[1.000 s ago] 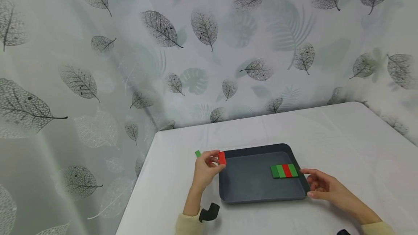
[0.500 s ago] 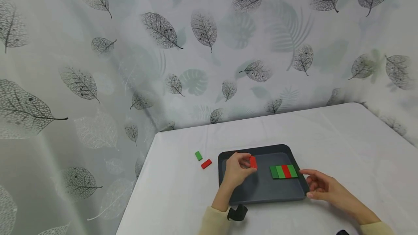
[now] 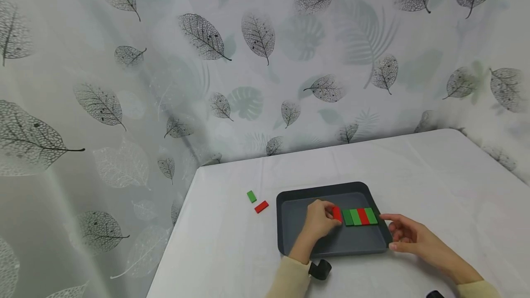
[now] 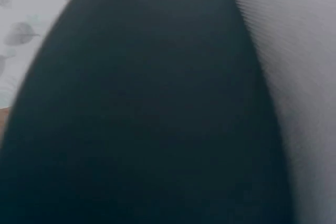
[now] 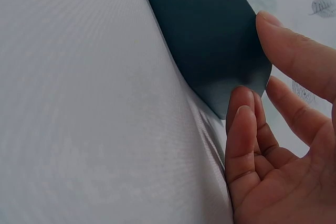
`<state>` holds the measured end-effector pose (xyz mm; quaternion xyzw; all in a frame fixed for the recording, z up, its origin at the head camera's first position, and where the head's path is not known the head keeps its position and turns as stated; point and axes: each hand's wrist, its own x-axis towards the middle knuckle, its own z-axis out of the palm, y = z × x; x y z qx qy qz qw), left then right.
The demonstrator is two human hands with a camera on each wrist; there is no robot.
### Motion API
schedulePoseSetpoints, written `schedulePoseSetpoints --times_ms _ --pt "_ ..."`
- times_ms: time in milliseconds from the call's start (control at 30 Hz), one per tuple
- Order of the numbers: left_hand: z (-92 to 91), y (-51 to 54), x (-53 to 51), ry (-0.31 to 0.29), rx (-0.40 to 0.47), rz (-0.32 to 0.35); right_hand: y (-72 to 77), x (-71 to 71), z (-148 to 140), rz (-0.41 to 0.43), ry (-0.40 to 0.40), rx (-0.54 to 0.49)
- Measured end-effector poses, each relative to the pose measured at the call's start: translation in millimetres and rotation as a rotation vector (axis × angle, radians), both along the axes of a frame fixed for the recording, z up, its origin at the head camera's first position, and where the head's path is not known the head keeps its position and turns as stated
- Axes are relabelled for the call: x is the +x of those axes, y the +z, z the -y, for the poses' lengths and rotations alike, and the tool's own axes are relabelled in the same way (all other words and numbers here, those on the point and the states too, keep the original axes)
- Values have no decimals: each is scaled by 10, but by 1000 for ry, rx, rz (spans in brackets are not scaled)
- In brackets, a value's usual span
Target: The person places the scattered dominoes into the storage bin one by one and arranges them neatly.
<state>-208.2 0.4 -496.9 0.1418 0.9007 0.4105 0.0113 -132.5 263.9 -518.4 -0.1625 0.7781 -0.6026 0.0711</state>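
My left hand (image 3: 319,221) pinches a red rectangular tile (image 3: 337,214) between thumb and fingers, low over the dark grey tray (image 3: 298,238). The held tile is just left of a row of upright-set rectangles: a dark green tile (image 3: 347,217), a green tile (image 3: 355,217), a red tile (image 3: 363,216) and another green tile (image 3: 371,216). At the tray's right side, the fingertips of my right hand (image 3: 414,238) touch the wall and rim, its fingers not wrapped round them. In the right wrist view, the thumb (image 5: 294,51) touches the tray's edge.
A loose green tile (image 3: 251,196) and a loose red tile (image 3: 261,207) lie on the white tablecloth (image 3: 223,233) left of the tray. Behind the table hangs a leaf-patterned curtain (image 3: 265,82). The tray's dark side (image 4: 147,98) fills most of the left wrist view.
My left hand has carried the red tile rightward from the tray's left edge to beside the row, and lower. The right hand stays at the tray's right side.
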Motion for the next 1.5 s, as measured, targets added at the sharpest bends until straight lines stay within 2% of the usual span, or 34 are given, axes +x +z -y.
schedulePoseSetpoints --times_ms 300,433,800,1167,1267,1333,1433,1500 --pt "-71 -24 23 -10 -60 -12 -6 6 -12 4 8 -9" --pt "-86 -23 28 -2 -59 -11 -9 0 -15 17 6 -11" --pt "-102 -78 23 22 -113 -41 -34 5 -14 -25 13 -18" --pt "-96 -66 8 13 -174 -66 -15 12 -6 -10 12 -28" --pt "-63 -35 27 10 -173 -72 -20 14 -3 -17 20 -40" --pt "-9 21 49 -3 -155 -90 -23 15 -2 -24 22 -41" --pt "122 140 60 -11 -106 -164 -22 11 -2 -31 16 -28" --pt "237 225 39 -9 -41 -228 -17 10 -6 -42 10 -17"
